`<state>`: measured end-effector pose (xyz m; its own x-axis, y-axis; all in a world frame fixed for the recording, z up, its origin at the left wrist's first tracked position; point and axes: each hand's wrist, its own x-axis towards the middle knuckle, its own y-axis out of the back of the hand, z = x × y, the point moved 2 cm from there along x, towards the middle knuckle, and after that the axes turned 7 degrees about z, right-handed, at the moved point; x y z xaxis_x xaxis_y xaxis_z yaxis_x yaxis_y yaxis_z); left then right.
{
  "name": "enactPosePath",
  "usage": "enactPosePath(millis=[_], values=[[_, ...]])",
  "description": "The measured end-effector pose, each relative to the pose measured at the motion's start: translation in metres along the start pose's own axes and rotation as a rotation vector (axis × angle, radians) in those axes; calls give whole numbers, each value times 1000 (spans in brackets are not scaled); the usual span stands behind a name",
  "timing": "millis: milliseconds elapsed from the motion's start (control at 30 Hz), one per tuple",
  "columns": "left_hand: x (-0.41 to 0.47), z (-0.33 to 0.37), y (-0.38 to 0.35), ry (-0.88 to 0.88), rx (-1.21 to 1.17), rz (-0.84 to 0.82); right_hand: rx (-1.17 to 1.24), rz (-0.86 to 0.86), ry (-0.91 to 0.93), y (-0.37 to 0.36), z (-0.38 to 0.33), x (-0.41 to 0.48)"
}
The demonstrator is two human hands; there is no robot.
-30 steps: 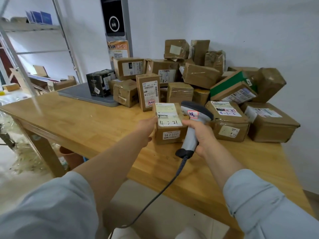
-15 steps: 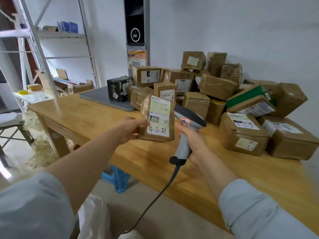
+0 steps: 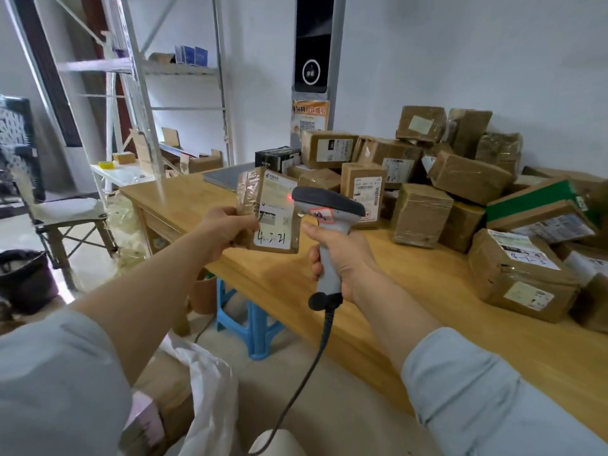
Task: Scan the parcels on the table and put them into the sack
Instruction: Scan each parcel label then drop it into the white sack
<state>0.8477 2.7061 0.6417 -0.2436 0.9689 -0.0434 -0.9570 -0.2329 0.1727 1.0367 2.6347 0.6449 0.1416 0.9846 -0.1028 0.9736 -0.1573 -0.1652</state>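
My left hand (image 3: 227, 227) grips a small brown parcel (image 3: 273, 209) by its left edge and holds it upright above the table's front edge, its white label facing me. My right hand (image 3: 342, 255) grips the grey handle of a barcode scanner (image 3: 324, 218), whose head points at the label. A red light spot shows on the label beside the scanner's nose. The white sack (image 3: 210, 399) lies open on the floor at the bottom left, with parcels inside it. Several brown parcels (image 3: 467, 179) are piled on the wooden table (image 3: 427, 317) at the right.
A blue plastic stool (image 3: 250, 320) stands under the table. The scanner's black cable (image 3: 306, 376) hangs down to the floor. A folding chair (image 3: 62, 212) and metal shelving (image 3: 138, 93) stand at the left. A grey flat device (image 3: 223, 176) lies on the table's far end.
My left hand lifted the parcel off the table and turned it upright toward the left. The scanner followed it and now shines a red spot on the label. The view swung left.
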Motion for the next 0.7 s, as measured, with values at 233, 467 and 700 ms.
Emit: enactPosePath(millis=[233,467,700], values=[[-1,-3,33,-10,-3,66,-21,-25,25,-26,-1,-4],[-2,-10,55,-32,39,111,-20,-64,6,-44,3,-8],[3,-21,76,10,26,153,-28,-87,2,-62,10,-9]])
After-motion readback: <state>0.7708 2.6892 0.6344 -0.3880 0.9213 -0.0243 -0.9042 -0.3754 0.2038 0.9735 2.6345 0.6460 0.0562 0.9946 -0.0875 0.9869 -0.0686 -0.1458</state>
